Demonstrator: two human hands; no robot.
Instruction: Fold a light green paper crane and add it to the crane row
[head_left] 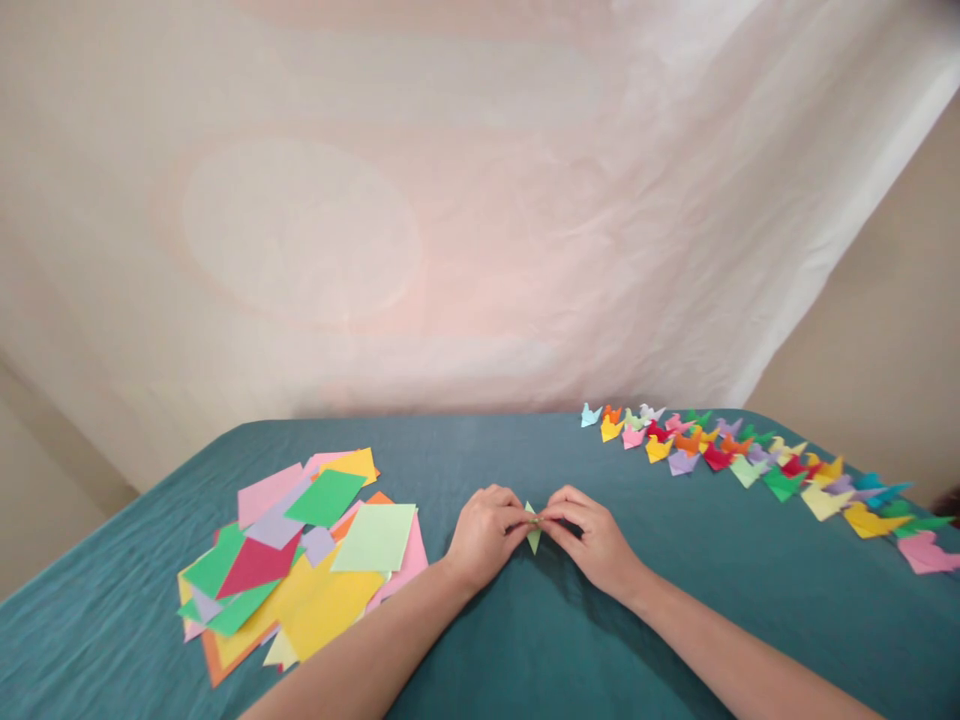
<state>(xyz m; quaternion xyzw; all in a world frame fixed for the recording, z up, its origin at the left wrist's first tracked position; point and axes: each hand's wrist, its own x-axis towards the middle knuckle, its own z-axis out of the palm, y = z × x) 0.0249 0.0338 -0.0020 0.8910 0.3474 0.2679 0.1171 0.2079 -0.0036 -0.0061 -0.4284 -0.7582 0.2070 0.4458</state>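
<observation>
A small light green folded paper piece (533,533) sits between my two hands above the teal cloth (525,640). My left hand (486,535) pinches its left side with fingers closed. My right hand (592,538) pinches its right side, fingers also closed. The paper's pointed tip hangs down below the fingertips. Both forearms reach in from the bottom edge.
A loose pile of flat coloured paper squares (300,550) lies at the left. A row of several folded paper figures in many colours (750,460) curves along the right edge of the table. A pale draped sheet (450,220) hangs behind.
</observation>
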